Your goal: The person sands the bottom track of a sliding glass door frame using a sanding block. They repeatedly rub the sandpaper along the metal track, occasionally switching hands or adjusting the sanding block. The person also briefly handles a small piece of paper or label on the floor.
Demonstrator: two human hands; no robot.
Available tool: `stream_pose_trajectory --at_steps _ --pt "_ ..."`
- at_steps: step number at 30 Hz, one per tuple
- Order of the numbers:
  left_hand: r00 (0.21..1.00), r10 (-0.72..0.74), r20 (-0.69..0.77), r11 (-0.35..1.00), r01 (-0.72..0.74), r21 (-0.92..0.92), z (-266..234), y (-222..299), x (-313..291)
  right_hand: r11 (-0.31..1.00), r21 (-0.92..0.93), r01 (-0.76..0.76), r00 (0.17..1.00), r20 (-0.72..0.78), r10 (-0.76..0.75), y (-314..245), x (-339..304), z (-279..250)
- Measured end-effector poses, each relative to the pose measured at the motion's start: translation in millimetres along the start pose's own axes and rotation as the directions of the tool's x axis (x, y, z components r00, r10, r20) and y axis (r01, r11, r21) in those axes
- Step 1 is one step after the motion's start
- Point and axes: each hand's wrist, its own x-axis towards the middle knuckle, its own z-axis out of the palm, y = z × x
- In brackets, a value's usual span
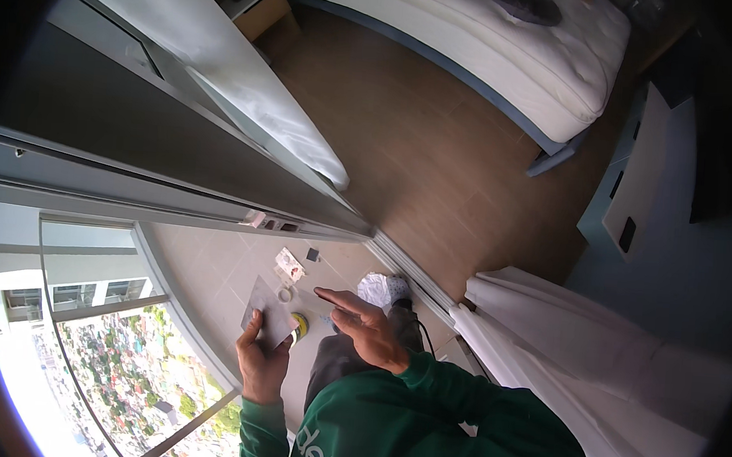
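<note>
Fingers of the left hand (264, 368) pinch the grey sheet (272, 317) above the floor (205, 260), toward its left edge; ring (286, 294) and can (301, 326) look unheld; right hand's (370, 333) fingers extend, loosely spread. How much is done, I cannot tell.

Thin grey sheet (272, 315): looked flat, straight-edged; was gripped toward its near end by left hand (262, 371), one corner pointing far.

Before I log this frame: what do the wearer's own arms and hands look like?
Both hands, left and right, are bare, with no gloves. The left sleeve and right sleeve are long, dark green and plain where visible. The green top has pale lettering on its front.
</note>
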Motion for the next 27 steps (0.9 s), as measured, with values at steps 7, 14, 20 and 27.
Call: stream_pose_trajectory --at_steps 7,14,20,27 --pt "0.908 0.365 0.207 0.738 -0.418 0.53 27 -16 15 0.991 0.108 -0.083 0.981 -0.168 0.101 16 3 17" --pt "0.856 0.455 0.246 0.607 -0.5 0.618 22 -27 30 0.915 -0.394 0.084 0.995 -0.023 -0.101 40 -22 -12" --pt "0.975 0.22 -0.035 0.962 -0.211 0.176 38 -15 27 0.987 -0.038 -0.156 0.945 -0.297 0.138 30 -31 -39" --pt "0.992 0.124 0.017 0.987 -0.122 -0.108 53 -31 24 0.909 0.407 -0.087 0.825 -0.482 0.294 27 -8 -2"
